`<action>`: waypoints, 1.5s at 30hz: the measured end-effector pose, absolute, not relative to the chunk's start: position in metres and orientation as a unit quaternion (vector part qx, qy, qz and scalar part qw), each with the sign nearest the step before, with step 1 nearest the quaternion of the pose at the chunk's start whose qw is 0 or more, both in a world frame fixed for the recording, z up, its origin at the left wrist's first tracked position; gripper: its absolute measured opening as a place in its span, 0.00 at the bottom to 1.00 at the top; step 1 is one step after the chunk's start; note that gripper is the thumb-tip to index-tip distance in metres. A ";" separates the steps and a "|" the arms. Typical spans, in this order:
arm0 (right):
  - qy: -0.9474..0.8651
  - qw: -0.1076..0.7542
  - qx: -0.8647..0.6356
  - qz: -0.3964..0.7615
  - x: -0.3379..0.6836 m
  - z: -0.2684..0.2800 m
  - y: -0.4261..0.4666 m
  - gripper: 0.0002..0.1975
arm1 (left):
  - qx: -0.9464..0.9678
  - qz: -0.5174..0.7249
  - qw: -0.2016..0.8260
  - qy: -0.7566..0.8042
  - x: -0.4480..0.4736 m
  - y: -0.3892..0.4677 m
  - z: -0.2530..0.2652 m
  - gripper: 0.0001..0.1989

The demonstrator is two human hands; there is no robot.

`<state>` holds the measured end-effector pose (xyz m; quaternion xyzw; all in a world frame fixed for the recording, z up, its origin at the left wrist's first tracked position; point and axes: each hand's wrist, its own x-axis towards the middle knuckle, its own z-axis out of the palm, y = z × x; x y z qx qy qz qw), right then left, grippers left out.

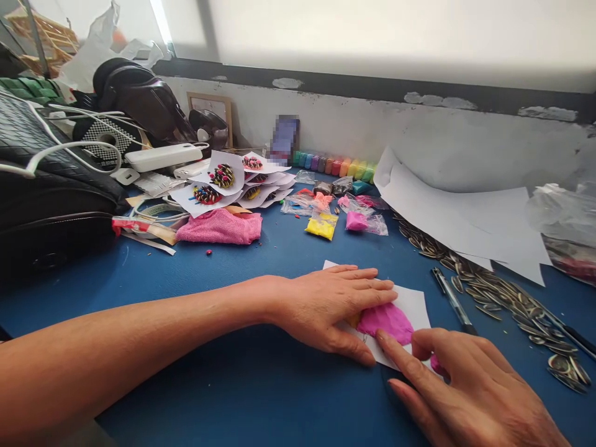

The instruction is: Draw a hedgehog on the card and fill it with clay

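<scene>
A flattened patch of pink modelling clay (385, 323) lies on a small sheet of white paper (414, 304). My left hand (328, 304) rests flat across the paper, fingers stretched out along the patch's upper left side, holding nothing. Under its palm peeks a bit of yellow clay (354, 320), mostly hidden. With its index fingertip, my right hand (460, 385) touches the lower edge of the pink patch. A small lump of pink clay (436, 364) shows inside that hand's curled fingers.
Right of the paper lie a pen (454, 301) and many striped sunflower seeds (516, 304). Behind are clay packets, yellow (322, 226) and pink (356, 221), and large paper sheets (456, 205). Decorated papers (218, 186), a pink cloth (221, 226) and a black bag (51, 205) occupy the left.
</scene>
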<state>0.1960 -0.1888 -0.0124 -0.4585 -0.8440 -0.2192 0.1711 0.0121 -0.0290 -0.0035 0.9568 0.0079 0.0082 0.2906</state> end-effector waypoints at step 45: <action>-0.830 0.184 -0.496 -0.175 0.196 -0.012 -0.196 0.14 | 0.956 0.000 0.291 0.018 0.012 -0.029 -0.002 0.41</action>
